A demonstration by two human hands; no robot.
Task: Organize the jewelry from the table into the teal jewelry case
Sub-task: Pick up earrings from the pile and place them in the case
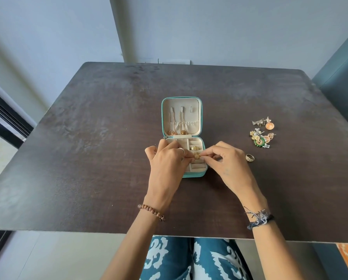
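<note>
Over the near half of the open teal jewelry case (197, 174) on the counter (88, 158), left hand (166, 160) and right hand (227, 160) both pinch a gold ring (197, 156); another ring (249, 157) and earrings (262, 134) lie right of the case, gold chains (177, 123) hang in its lid.

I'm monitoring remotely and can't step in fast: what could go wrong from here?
1. Both the left hand and right hand pinch one small gold ring over the teal jewelry case; it could slip into the wrong compartment or onto the table.
2. The heaped earrings may be tangled and snag when lifted.
3. The loose ring by the right hand could get knocked away.
</note>
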